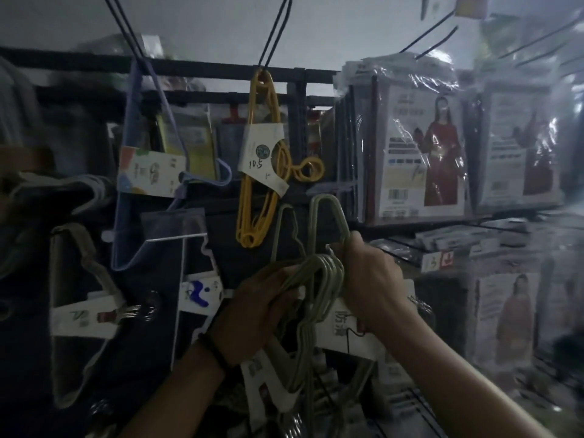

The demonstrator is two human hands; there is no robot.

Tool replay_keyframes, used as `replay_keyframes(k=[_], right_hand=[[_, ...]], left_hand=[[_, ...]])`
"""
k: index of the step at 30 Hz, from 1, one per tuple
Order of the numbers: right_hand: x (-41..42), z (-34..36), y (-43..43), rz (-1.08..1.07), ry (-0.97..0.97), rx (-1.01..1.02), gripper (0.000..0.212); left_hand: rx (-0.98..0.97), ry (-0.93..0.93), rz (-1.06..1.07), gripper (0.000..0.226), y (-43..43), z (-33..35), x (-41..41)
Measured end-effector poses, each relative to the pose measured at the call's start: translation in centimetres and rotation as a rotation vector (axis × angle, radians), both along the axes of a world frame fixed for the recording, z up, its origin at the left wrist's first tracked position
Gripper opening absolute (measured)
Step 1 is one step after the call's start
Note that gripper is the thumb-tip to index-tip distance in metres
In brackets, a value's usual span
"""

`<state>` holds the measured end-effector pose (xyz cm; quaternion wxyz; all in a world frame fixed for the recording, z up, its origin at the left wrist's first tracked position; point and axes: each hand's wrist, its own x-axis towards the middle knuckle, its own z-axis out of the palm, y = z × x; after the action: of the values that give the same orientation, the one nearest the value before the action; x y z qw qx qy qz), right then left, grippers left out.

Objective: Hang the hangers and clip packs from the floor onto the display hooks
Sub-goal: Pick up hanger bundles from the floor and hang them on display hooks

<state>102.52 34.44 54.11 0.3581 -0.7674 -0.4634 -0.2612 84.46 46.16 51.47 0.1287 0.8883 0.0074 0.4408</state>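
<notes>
We're mid-hang here, green hanger bundle (316,279) held up in front of the rack (205,67) below the yellow hangers (252,197), left grip (252,308) curled round its wires, right grip (369,279) pinching the hook ends, so next we'd guess it's lifting those onto a display hook (278,30).

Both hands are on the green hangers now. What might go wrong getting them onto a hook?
The green hangers, gripped by the left hand and right hand, show fanned-out hook ends; one may slip loose or miss its hook. The yellow hangers hang just above on a display hook; lifting the bundle might knock them.
</notes>
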Motion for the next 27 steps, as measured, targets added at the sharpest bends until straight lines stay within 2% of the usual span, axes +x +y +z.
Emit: replay_keyframes(k=[3, 8, 13, 15, 19, 23, 27], right_hand=[[1.2, -0.5, 0.2, 0.037, 0.011, 0.038, 0.023], [3.5, -0.7, 2.6, 0.057, 0.015, -0.090, 0.009], [5.8, -0.7, 8.9, 0.181, 0.142, -0.214, 0.018], [6.3, -0.8, 11.5, 0.191, 0.093, -0.231, 0.016], [6.9, -0.1, 15.5, 0.171, -0.047, -0.316, 0.028], [7.3, -0.4, 18.5, 0.090, -0.199, -0.438, 0.030], [7.8, -0.7, 19.8, 0.055, -0.213, -0.496, 0.030]], left_hand=[[0.031, -0.005, 0.022, 0.040, 0.0, -0.6, 1.9], [-0.045, 0.028, 0.083, 0.038, 1.0, -1.3, 3.1], [-0.098, 0.047, 0.208, 0.035, 1.5, -1.4, 2.2], [-0.088, 0.055, 0.268, 0.032, 1.8, -1.6, 1.3], [-0.127, 0.044, 0.361, 0.024, 2.2, -1.1, -1.1], [-0.239, 0.038, 0.411, 0.023, 2.3, -0.8, -2.4], [-0.300, 0.016, 0.440, 0.023, 2.5, -0.7, -2.4]])
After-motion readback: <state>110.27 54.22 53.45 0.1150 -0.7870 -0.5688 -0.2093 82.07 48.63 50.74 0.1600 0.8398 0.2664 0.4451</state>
